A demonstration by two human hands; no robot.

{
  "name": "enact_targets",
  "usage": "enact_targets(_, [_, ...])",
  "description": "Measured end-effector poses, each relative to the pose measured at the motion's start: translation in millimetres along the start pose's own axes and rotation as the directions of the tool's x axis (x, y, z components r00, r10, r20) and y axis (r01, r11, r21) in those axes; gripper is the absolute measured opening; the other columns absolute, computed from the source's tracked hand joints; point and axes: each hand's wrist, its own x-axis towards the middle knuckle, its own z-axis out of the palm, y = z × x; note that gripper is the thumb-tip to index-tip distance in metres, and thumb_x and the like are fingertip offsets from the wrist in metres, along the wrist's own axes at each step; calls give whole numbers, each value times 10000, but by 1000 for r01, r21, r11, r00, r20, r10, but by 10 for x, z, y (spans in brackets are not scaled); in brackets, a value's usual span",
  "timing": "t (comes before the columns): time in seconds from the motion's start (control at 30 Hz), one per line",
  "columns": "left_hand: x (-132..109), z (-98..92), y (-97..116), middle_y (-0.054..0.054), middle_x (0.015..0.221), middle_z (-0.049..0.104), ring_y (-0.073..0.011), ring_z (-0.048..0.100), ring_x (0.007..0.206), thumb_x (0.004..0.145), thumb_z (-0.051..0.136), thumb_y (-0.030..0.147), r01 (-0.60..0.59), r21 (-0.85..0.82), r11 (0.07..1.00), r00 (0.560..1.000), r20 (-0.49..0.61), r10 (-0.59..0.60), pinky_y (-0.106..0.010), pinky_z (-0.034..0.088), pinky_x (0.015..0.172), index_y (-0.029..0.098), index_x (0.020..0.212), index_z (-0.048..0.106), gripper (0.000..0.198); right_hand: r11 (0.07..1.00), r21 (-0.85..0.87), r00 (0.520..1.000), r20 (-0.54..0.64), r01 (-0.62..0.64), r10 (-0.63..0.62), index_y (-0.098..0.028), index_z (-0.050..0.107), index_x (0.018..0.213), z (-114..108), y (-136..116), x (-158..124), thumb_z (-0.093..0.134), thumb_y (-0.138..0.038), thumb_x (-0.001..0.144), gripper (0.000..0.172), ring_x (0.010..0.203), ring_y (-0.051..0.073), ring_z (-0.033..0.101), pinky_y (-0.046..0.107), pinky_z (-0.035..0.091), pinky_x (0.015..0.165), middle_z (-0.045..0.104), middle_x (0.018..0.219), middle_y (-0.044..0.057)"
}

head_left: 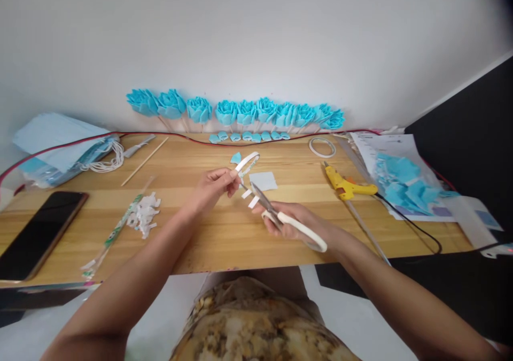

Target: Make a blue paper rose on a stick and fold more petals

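Observation:
My left hand (221,182) pinches a loop of narrow white tape (247,160) above the middle of the table. My right hand (294,221) is wrapped round the white handles of a pair of scissors (297,226). The scissors' blades point up and left, close to the left fingers. Two short white strips (253,201) show beside the blades; whether they are cut loose or still attached I cannot tell. Behind the blades lies a pale square sheet (263,181), and a blue petal (236,158) lies beyond the tape.
Blue flowers on sticks (226,113) line the wall, with several small petals (246,136) before them. At right are a tape ring (322,147), yellow glue gun (348,186) and bagged blue pieces (409,182). At left are a phone (40,232), white scraps (145,215) and a stick (145,161).

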Motion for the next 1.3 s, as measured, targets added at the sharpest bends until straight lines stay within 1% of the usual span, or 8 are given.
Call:
enact_targets(0.1, [0, -8, -22, -30, 653, 628, -95, 529, 572, 755, 805, 555, -7, -59, 998, 999, 50, 10, -230, 414, 537, 124, 681, 712, 447, 999, 10, 999, -14, 40, -40, -103, 606, 1309, -60, 17, -30, 656, -736, 798, 815, 655, 101, 454, 258, 386, 611, 546, 808, 13])
enact_targets(0.17, [-1, -23, -45, -42, 686, 645, -106, 547, 596, 756, 800, 571, -6, -60, 998, 996, 85, 12, -238, 428, 550, 119, 709, 723, 461, 998, 9, 998, 10, 59, -59, -90, 597, 1320, -63, 6, -47, 610, -777, 801, 861, 637, 98, 448, 256, 381, 589, 539, 801, 14])
enact_targets(0.27, [-1, -59, -91, -67, 750, 675, -126, 572, 647, 762, 785, 597, 8, -35, 999, 988, 153, -3, -254, 448, 590, 115, 769, 740, 484, 998, 3, 997, 41, 67, -67, -82, 598, 1325, -57, -12, -60, 599, -764, 822, 848, 623, 95, 461, 248, 371, 562, 541, 803, 18])
enact_targets(0.4, [-15, -92, -109, -64, 773, 669, -137, 574, 678, 786, 753, 619, 24, 32, 999, 975, 219, -31, -272, 453, 646, 119, 840, 741, 503, 998, 2, 997, 32, 66, -66, -80, 612, 1312, -73, -26, -43, 619, -752, 817, 835, 614, 91, 463, 244, 364, 555, 547, 788, 15])
enact_targets(0.57, [-54, -63, -18, -47, 766, 626, -141, 556, 716, 818, 711, 634, 20, 178, 984, 963, 260, -67, -288, 431, 716, 122, 772, 681, 515, 998, -26, 998, 18, 59, -59, -78, 623, 1307, -97, -49, 7, 646, -759, 787, 857, 610, 85, 448, 239, 371, 557, 533, 760, -1])
enact_targets(0.87, [-41, -48, 11, -37, 770, 625, -137, 558, 710, 803, 721, 638, 30, 210, 977, 954, 285, -90, -286, 432, 714, 140, 774, 679, 500, 998, 42, 999, -7, 49, -49, -86, 661, 1263, -129, -46, 18, 708, -700, 777, 784, 554, 64, 452, 212, 375, 489, 529, 719, -24])
enact_targets(1.13, [-39, -61, 18, -38, 769, 629, -136, 564, 709, 786, 731, 646, 48, 231, 972, 955, 273, -112, -283, 442, 711, 136, 785, 687, 513, 995, 95, 998, -60, -25, 31, -59, 686, 1214, -133, -67, -12, 736, -695, 749, 789, 453, 51, 462, 202, 334, 409, 554, 652, -27])
enact_targets(1.3, [-32, -60, 23, -36, 773, 632, -132, 565, 702, 775, 746, 638, 55, 229, 972, 955, 273, -119, -276, 449, 704, 133, 773, 674, 510, 993, 120, 998, -60, -1, 8, -57, 700, 1193, -117, -76, -17, 734, -670, 769, 746, 399, 43, 437, 193, 309, 371, 564, 601, -32])
